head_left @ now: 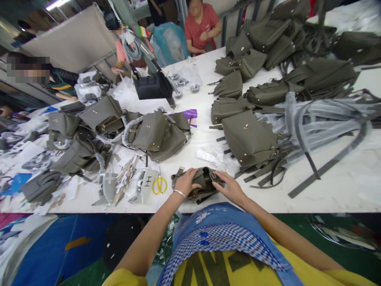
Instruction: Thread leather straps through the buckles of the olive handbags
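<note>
A small olive-grey leather handbag (205,179) lies at the near edge of the white table (327,186). My left hand (187,181), with a thin bracelet at the wrist, grips the bag's left side with curled fingers. My right hand (229,186) presses on its right side, fingers laid over the leather. Yellow-handled scissors (159,184) lie just left of my left hand.
Piles of the same grey bags fill the left (149,133) and far right (268,39) of the table. Long grey straps in plastic sleeves (327,119) spread at right. A black box (151,87) stands at the back. Other people sit along the far side.
</note>
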`<state>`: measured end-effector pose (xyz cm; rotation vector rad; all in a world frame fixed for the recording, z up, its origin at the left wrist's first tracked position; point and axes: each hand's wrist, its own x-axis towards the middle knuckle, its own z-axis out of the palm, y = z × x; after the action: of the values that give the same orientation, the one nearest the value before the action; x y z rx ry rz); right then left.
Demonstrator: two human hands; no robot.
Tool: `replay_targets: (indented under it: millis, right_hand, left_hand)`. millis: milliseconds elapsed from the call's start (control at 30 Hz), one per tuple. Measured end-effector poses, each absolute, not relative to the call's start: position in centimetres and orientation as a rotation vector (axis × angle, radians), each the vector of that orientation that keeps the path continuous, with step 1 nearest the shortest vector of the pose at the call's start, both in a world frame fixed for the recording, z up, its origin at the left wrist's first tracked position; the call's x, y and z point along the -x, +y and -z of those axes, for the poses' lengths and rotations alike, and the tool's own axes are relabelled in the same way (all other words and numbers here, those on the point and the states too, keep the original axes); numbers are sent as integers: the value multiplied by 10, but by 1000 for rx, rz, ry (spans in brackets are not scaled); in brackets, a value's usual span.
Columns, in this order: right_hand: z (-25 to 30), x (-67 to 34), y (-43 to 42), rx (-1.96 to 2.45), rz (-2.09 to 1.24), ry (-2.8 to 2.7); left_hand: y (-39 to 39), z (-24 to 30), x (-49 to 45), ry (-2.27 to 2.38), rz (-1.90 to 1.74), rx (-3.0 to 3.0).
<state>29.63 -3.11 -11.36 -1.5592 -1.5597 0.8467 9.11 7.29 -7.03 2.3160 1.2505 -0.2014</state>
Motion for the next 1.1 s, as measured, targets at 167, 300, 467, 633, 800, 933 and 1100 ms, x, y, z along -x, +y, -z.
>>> replay_targets:
  millis: [167, 300, 467, 633, 800, 933, 1100]
  right_hand:
    - [115, -296, -30, 1523, -896, -1710]
    - [114, -296, -22, 1551, -895, -1769]
    - [113, -302, -12, 1421, -991, -1884]
    - [113, -300, -9, 1371, -1036, -1813]
    - [111, -276, -11, 1535, -849, -1575]
    - [113, -258, -22, 1509, -927, -1451]
    - [120, -247, -34, 1507, -851, -1531]
  left_hand:
    - [55, 90, -103, 1494, 370, -2377]
    - [61, 93, -109, 1559, 261, -2326]
    - [60, 77, -85, 1327, -3, -2207]
    - [54, 50, -66, 1153, -229, -1986]
    - [51, 46, -69, 1061, -277, -1761]
    - [55, 55, -66, 1049, -282, -1811]
    - [62, 63, -59, 1021, -190, -1882]
